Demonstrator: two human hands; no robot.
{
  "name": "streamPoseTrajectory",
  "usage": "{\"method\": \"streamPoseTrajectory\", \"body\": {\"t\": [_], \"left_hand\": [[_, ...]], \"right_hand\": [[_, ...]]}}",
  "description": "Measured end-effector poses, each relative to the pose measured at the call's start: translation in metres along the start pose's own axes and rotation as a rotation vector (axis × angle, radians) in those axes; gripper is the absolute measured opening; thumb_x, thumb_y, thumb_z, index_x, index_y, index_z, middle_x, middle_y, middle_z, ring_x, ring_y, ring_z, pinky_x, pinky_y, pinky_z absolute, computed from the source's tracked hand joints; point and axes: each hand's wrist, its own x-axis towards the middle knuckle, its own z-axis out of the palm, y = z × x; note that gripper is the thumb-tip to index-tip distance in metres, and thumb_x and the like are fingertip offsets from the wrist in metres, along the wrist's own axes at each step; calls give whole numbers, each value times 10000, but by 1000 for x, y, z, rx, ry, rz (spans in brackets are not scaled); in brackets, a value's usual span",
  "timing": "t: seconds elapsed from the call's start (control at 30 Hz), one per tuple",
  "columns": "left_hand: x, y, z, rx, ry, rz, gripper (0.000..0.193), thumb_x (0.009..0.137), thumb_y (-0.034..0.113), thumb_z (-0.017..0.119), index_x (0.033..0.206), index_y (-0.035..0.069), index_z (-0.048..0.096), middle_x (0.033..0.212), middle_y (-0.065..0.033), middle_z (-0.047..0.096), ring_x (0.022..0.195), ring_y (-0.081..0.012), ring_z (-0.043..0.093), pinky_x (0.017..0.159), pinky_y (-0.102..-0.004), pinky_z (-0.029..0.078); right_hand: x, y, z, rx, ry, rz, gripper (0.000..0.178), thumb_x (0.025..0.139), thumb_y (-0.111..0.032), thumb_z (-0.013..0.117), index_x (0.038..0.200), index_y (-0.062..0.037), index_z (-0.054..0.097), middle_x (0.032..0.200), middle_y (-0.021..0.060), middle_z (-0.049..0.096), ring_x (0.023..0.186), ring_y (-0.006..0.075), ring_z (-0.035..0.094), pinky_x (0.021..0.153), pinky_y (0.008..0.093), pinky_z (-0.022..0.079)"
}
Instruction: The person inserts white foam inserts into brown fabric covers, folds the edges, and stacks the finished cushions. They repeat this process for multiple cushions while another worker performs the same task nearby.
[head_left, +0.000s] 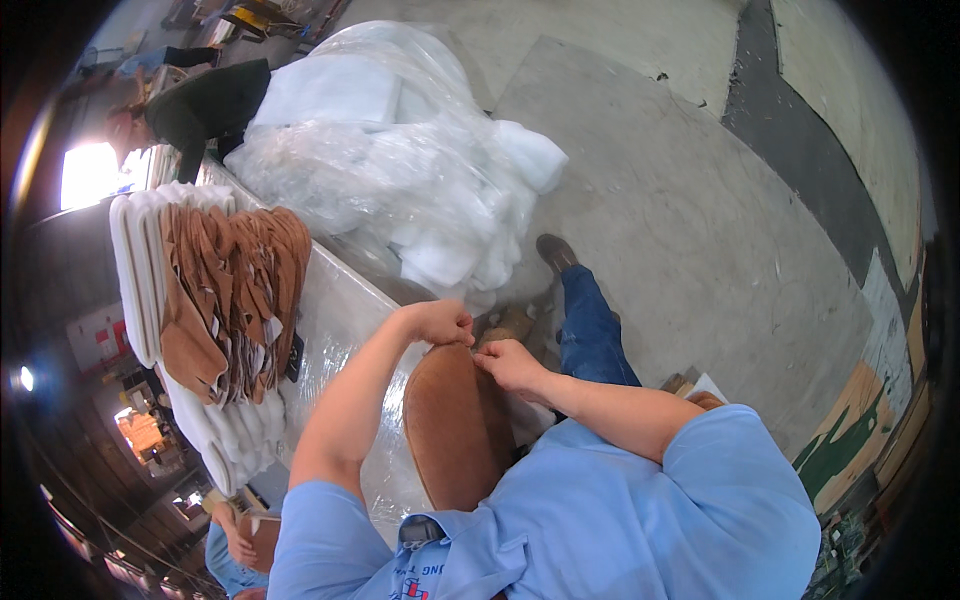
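A brown, round-ended cushion (445, 425) lies in front of my body, partly over the table edge. My left hand (438, 322) is closed at its far end, with the fingers pinched at the brown cover's edge. Close beside it, my right hand (512, 364) also pinches the edge of the cover. What lies exactly between the fingertips is too small to make out. The near end of the cushion is hidden by my blue shirt.
On the plastic-covered table (345, 330) stand stacked brown covers (235, 290) and white padding pieces (140, 275). Beyond it is a big plastic-wrapped heap of white padding (390, 150). A person in dark clothing (205, 105) bends at the far left. Another person's hand (238, 538) shows lower left.
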Motion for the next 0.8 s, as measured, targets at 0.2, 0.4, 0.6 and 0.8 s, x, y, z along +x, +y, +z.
{"method": "streamPoseTrajectory", "body": {"t": [0.2, 0.4, 0.6, 0.8], "left_hand": [[5, 15, 7, -137, 157, 151, 249, 890, 259, 732, 842, 16, 713, 711, -69, 643, 690, -185, 608, 625, -386, 494], [34, 41, 20, -198, 371, 196, 264, 852, 266, 720, 904, 10, 760, 828, -194, 727, 787, -321, 701, 735, -437, 547], [39, 14, 38, -476, 545, 207, 267, 860, 237, 723, 848, -29, 716, 735, -159, 667, 711, -237, 615, 681, -406, 507], [35, -10, 50, -755, 606, 154, 251, 875, 214, 682, 849, -35, 699, 796, -226, 701, 748, -339, 676, 724, -445, 527]], "right_hand": [[-11, -4, -3, 542, 163, 77, 216, 1076, -249, 555, 1032, -69, 667, 949, 33, 684, 880, 156, 611, 810, 332, 490], [-2, -9, -22, 916, 287, 247, 235, 1115, -261, 491, 1096, -78, 637, 1021, 55, 693, 938, 193, 657, 844, 372, 526], [18, -5, -23, 867, 221, 192, 297, 1116, -317, 524, 1155, -49, 647, 1090, 78, 708, 981, 197, 678, 880, 371, 548], [29, -27, -23, 654, 205, 240, 268, 1118, -307, 531, 1058, -72, 645, 949, 29, 693, 782, 127, 655, 695, 304, 552]]}}
